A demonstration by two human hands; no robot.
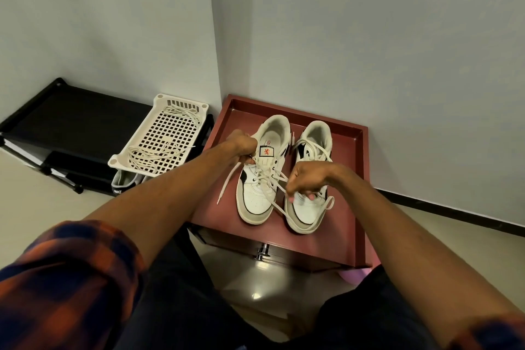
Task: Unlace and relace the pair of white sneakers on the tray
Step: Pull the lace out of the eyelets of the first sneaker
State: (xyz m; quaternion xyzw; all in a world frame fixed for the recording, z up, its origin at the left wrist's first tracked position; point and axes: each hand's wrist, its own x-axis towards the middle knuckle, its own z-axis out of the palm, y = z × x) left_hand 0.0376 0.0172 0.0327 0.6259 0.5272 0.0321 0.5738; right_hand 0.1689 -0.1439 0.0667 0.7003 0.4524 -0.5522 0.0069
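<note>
Head view: left hand (241, 145) and right hand (306, 182) pinch sneaker laces (227, 183); another shoe (125, 185) reads NIKE.

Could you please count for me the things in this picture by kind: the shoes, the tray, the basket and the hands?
White sneakers: 2
Dark shoe: 1
Red tray: 1
White basket: 1
Hands, both holding lace: 2
Total: 7

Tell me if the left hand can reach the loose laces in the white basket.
Probably yes: the basket sits just left of the left hand with nothing between, though that hand grips a sneaker lace.
</note>
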